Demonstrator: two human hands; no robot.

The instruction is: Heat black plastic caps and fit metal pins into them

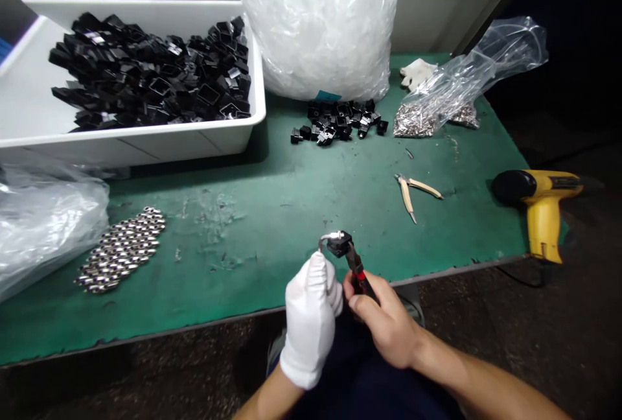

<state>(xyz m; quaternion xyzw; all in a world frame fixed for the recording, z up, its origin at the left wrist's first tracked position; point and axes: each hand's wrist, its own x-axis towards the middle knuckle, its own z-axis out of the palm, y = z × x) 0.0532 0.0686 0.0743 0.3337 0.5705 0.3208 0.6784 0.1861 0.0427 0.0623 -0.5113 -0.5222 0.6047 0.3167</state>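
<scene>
The left hand (311,313), in a white glove, is raised with its fingers (318,264) curled closed and pointing up. The bare right hand (383,319) sits just beside it, touching, fingers wrapped tight, thumb on top. Both forearms angle inward from below.
</scene>
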